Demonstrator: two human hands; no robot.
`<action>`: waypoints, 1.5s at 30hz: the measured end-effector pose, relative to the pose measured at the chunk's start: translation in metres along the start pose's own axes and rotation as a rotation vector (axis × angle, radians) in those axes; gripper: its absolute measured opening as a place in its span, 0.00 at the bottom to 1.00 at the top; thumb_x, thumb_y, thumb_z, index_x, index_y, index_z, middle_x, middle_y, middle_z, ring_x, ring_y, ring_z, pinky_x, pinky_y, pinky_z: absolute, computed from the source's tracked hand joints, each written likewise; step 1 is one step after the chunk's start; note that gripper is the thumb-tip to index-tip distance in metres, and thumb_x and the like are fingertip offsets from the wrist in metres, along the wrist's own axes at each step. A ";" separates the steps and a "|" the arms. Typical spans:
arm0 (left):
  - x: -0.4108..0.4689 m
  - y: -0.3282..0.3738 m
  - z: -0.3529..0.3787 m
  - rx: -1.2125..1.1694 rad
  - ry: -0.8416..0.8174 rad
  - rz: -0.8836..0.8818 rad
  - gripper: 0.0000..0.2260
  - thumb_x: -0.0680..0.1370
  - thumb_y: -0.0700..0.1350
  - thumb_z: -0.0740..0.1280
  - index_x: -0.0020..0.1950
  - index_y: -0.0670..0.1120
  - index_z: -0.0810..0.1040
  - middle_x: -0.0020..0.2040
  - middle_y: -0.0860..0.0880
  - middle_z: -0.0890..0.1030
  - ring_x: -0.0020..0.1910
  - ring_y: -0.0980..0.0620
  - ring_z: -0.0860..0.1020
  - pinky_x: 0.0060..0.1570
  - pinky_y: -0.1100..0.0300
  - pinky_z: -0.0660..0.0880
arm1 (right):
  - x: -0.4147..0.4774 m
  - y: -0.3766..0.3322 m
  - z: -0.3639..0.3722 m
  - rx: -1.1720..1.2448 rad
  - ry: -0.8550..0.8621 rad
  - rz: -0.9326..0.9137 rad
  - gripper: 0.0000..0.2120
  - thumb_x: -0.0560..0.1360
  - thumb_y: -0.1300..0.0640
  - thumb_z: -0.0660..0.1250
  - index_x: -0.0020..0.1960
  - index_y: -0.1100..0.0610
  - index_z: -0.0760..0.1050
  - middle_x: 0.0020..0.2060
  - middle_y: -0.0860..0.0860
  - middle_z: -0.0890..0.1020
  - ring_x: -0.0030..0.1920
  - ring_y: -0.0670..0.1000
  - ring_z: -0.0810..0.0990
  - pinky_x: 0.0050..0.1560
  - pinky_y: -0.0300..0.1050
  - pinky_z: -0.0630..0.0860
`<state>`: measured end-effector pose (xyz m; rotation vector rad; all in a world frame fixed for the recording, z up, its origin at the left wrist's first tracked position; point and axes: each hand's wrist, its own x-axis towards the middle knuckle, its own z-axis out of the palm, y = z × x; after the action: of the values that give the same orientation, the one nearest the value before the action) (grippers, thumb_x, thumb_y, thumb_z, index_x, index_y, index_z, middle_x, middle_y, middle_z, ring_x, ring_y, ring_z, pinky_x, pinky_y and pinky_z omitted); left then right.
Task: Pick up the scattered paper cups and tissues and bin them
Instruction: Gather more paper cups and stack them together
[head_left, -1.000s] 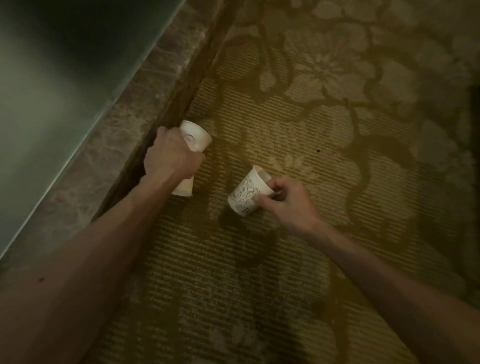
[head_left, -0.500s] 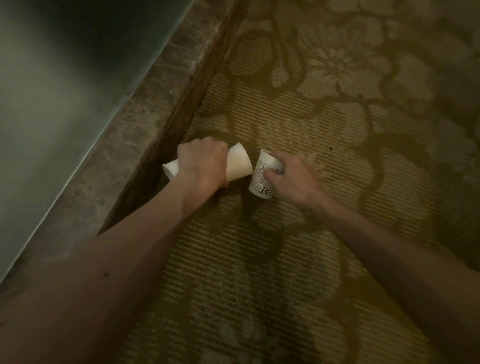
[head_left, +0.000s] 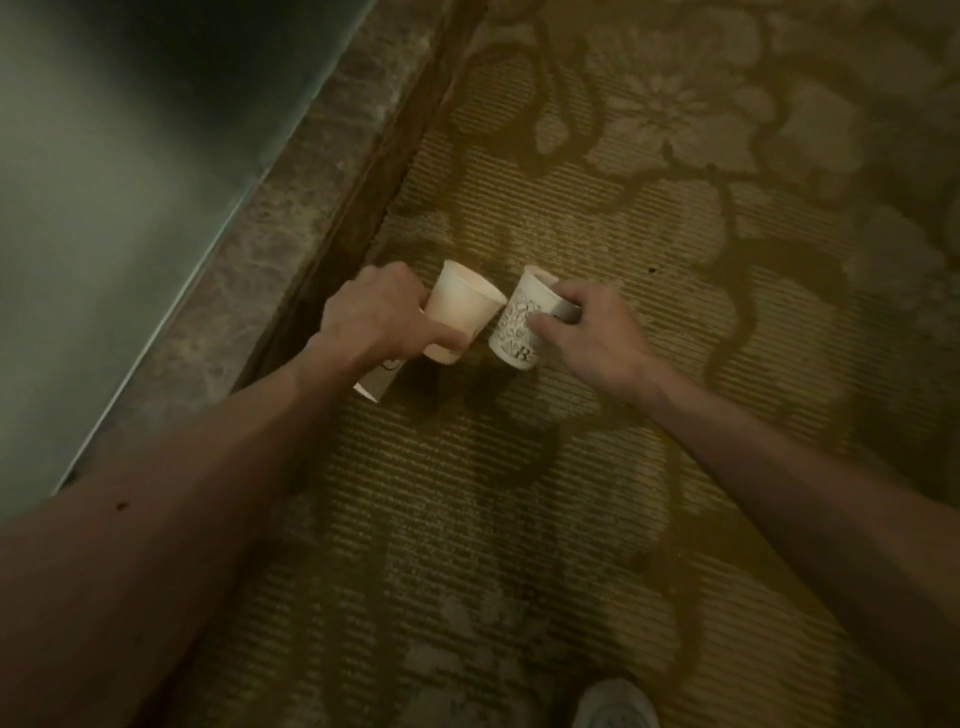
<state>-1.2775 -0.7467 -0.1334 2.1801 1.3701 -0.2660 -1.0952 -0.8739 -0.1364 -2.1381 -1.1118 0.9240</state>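
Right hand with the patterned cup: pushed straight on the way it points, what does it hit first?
The plain cup in the left hand; the patterned cup that the right hand pinches looks almost against it, though depth is unclear.

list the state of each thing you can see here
left hand: grips the plain cup
plain cup: held, tilted, mouth up and right
right hand: pinches the patterned cup near its rim
patterned cup: held, tilted, close beside the plain cup
white piece under left hand: partly hidden, kind unclear
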 end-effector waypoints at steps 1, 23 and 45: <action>-0.008 -0.001 -0.001 -0.083 -0.005 -0.007 0.24 0.62 0.69 0.76 0.45 0.51 0.83 0.37 0.53 0.81 0.38 0.55 0.80 0.34 0.59 0.73 | -0.004 -0.002 -0.003 0.022 0.019 0.006 0.15 0.77 0.52 0.69 0.62 0.55 0.78 0.48 0.46 0.84 0.41 0.42 0.82 0.37 0.36 0.77; -0.503 0.320 -0.583 -0.454 0.052 0.226 0.24 0.61 0.66 0.77 0.50 0.54 0.86 0.37 0.65 0.82 0.37 0.67 0.80 0.34 0.65 0.72 | -0.417 -0.539 -0.557 -0.292 0.162 -0.337 0.23 0.72 0.46 0.72 0.64 0.42 0.69 0.45 0.43 0.80 0.43 0.44 0.80 0.38 0.38 0.73; -1.095 0.359 -0.635 -0.585 0.900 -0.656 0.19 0.64 0.59 0.78 0.51 0.52 0.87 0.45 0.52 0.87 0.47 0.51 0.84 0.48 0.53 0.80 | -0.727 -0.817 -0.489 -0.347 -0.775 -1.992 0.23 0.71 0.33 0.64 0.59 0.45 0.76 0.33 0.39 0.75 0.34 0.40 0.73 0.36 0.39 0.67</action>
<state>-1.5425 -1.3659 0.9971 1.3037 2.2458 0.8855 -1.4044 -1.1557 0.9866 0.0927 -2.7828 0.3696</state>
